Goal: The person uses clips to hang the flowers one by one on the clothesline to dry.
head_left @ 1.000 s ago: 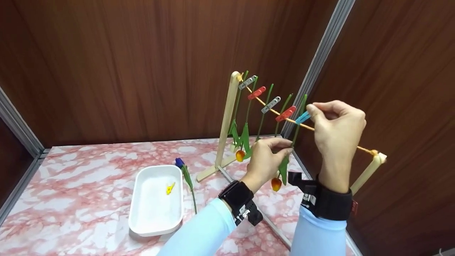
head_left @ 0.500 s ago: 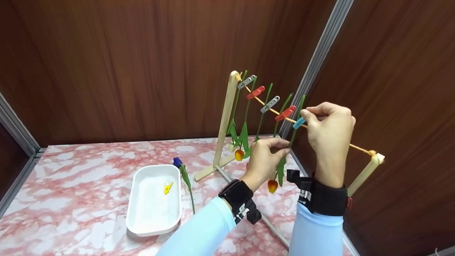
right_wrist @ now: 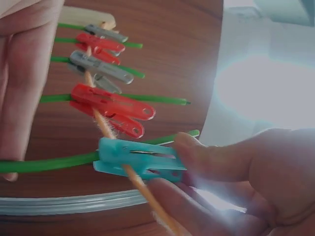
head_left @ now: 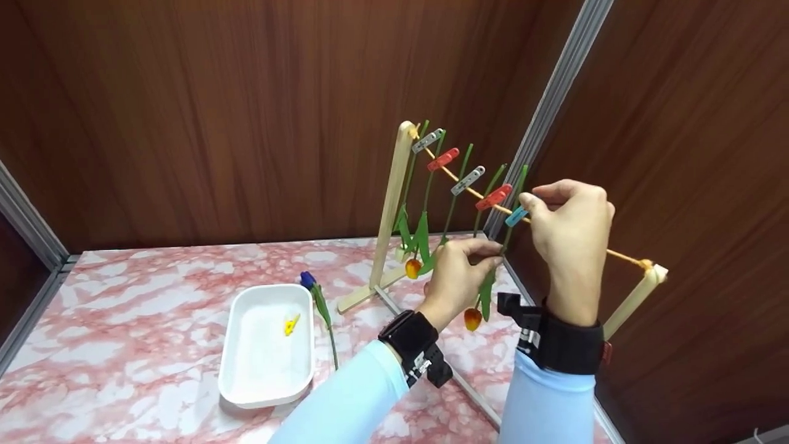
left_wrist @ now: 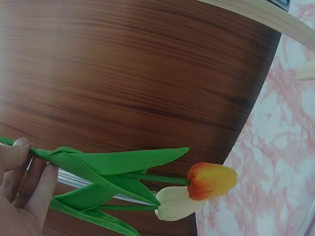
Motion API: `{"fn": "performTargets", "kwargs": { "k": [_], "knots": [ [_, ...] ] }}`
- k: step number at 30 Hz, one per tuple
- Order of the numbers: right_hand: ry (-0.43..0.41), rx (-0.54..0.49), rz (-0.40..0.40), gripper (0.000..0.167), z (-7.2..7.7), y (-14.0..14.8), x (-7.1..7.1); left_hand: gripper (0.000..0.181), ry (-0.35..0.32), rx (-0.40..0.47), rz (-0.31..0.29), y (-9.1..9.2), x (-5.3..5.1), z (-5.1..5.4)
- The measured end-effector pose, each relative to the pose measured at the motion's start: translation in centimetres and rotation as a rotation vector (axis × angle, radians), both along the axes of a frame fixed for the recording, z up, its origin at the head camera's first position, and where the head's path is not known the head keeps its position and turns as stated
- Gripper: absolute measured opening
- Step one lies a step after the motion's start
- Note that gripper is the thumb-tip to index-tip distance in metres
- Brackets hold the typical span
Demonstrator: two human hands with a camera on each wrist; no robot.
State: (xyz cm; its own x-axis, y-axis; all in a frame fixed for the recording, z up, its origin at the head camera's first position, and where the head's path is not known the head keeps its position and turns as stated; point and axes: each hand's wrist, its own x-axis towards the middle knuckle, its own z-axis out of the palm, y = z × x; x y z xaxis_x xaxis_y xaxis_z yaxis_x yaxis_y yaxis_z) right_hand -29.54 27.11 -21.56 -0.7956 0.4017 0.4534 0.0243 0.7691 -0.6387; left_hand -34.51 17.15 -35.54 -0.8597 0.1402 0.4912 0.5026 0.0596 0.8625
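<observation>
My right hand (head_left: 570,231) pinches the handle end of a blue clothespin (right_wrist: 140,160) between thumb and fingers. The clothespin sits across the orange rope (right_wrist: 147,194), with a green tulip stem (right_wrist: 54,163) in its jaws. Lower down, my left hand (head_left: 459,271) holds that same stem between thumb and fingers. The stem's orange-yellow tulip (left_wrist: 211,181) hangs head down below the hand, and a white tulip (left_wrist: 174,203) shows behind it in the left wrist view. Further along the rope, red clothespins (right_wrist: 110,103) and grey clothespins (right_wrist: 101,66) clip other hanging stems.
Wooden posts (head_left: 392,209) hold the rope at both ends. A white tray (head_left: 265,351) stands on the marbled table (head_left: 135,320) with a yellow clothespin (head_left: 291,325) in it. Beside the tray lies a blue tulip (head_left: 317,296). Brown panels stand behind and at the right.
My right hand has shifted slightly left and down with the blue clothespin, which now sits lower on the rope by the stem. The left hand keeps its hold on the stem.
</observation>
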Motion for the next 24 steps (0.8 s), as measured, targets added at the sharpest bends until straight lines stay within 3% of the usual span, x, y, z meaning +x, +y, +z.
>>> {"fn": "performTargets", "kwargs": {
  "k": [4, 8, 14, 24],
  "knots": [
    [0.039, -0.01, -0.038, 0.022, -0.4, 0.0, -0.2, 0.014, 0.027, 0.001, 0.023, 0.0, 0.0, 0.1],
    [0.002, -0.009, -0.03, 0.027, -0.6, 0.1, -0.3, 0.016, 0.017, -0.014, 0.031, 0.1, -0.1, 0.0],
    [-0.07, 0.016, -0.01, 0.036, -0.3, 0.2, 0.0, 0.017, -0.033, -0.01, -0.008, 0.2, -0.1, -0.1],
    [-0.018, -0.025, 0.007, 0.053, -0.2, -0.2, 0.4, 0.02, -0.04, 0.008, -0.04, -1.0, 0.1, -0.3]
  ]
}}
